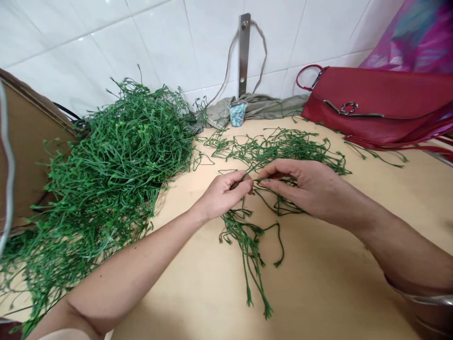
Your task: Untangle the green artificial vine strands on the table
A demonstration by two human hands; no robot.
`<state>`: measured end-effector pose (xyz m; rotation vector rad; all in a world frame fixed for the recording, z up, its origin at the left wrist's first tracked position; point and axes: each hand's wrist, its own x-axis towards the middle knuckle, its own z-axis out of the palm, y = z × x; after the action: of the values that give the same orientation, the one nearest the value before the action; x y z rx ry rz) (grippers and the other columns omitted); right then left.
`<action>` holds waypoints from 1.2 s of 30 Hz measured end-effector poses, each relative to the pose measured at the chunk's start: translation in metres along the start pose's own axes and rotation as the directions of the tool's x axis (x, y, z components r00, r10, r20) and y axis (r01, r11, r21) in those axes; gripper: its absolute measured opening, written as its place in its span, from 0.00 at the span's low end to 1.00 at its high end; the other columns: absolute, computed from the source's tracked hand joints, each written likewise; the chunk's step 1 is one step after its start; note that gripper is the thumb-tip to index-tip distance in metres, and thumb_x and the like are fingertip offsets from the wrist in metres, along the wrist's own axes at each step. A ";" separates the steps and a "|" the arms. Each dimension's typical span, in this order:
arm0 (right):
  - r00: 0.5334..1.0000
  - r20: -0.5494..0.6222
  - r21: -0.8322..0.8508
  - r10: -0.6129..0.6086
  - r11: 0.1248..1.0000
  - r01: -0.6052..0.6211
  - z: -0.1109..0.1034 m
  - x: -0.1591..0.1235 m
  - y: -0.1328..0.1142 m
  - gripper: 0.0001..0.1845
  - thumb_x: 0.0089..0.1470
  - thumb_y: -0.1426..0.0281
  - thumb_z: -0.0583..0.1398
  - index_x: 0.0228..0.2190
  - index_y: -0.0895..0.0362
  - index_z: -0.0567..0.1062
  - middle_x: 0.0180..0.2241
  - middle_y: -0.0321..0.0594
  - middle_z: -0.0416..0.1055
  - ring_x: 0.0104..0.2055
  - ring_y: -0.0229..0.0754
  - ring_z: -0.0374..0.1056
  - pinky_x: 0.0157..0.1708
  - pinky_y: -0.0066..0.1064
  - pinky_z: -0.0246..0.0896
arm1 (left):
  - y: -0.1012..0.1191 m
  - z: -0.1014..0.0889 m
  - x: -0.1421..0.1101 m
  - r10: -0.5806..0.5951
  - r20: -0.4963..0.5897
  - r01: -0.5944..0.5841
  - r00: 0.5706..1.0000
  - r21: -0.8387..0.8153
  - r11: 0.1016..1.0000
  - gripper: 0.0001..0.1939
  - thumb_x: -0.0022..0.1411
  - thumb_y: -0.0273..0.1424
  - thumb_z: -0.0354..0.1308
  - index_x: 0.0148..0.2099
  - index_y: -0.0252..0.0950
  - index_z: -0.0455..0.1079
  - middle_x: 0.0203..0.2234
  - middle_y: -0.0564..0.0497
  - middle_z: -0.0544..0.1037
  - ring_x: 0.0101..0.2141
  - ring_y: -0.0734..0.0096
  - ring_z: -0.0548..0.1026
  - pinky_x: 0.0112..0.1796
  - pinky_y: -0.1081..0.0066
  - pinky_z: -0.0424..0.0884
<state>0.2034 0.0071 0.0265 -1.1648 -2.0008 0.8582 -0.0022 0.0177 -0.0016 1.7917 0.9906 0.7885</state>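
My left hand (pixel 228 191) is closed around several thin green plant stems (pixel 244 236), whose branched tips hang down below it over the table. Close beside it, my right hand (pixel 300 186) pinches a thin green stem between thumb and fingertips; the stem runs across the small gap to the left hand. Behind both hands lies a loose spread of the same stems (pixel 283 146), and a few rest beneath the right hand. The stems look like artificial plastic ones, with small forked ends.
A tall heap of green stems (pixel 123 146) fills the left side, against a brown cardboard box (pixel 31 141). At the back stand a small clear cup (pixel 237 113) with blue and white contents, a grey cloth (pixel 276 105) and a metal bracket (pixel 244 54). A red handbag (pixel 382 104) sits right.
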 end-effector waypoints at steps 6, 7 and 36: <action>0.999 -0.050 -0.053 0.022 0.998 -0.025 0.004 0.003 0.002 0.09 0.57 0.62 0.62 0.32 0.52 0.80 0.31 0.37 0.80 0.34 0.45 0.74 0.35 0.36 0.68 | -0.001 0.001 -0.002 0.015 0.070 -0.017 0.997 0.027 0.999 0.18 0.69 0.40 0.49 0.27 0.37 0.58 0.21 0.57 0.59 0.25 0.76 0.58 0.27 0.73 0.54; 0.999 -0.033 -0.055 0.019 0.998 -0.021 0.003 0.004 0.002 0.09 0.57 0.63 0.62 0.32 0.52 0.81 0.32 0.37 0.81 0.34 0.46 0.75 0.35 0.37 0.69 | -0.001 0.002 -0.002 0.013 0.076 -0.014 0.997 0.013 1.000 0.19 0.69 0.40 0.49 0.27 0.38 0.56 0.21 0.57 0.57 0.24 0.76 0.56 0.26 0.72 0.53; 0.931 -0.358 -0.172 -0.075 0.985 0.014 0.044 0.012 0.011 0.05 0.57 0.71 0.56 0.32 0.54 0.73 0.33 0.42 0.76 0.39 0.48 0.71 0.41 0.40 0.66 | 0.000 0.013 0.003 -0.134 -0.076 0.097 0.988 -0.367 0.925 0.19 0.63 0.42 0.53 0.26 0.39 0.52 0.19 0.60 0.50 0.21 0.79 0.48 0.23 0.73 0.47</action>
<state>0.1693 0.0135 -0.0046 -1.2618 -1.8064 0.4173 0.0104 0.0153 -0.0066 1.3747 0.9358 0.9272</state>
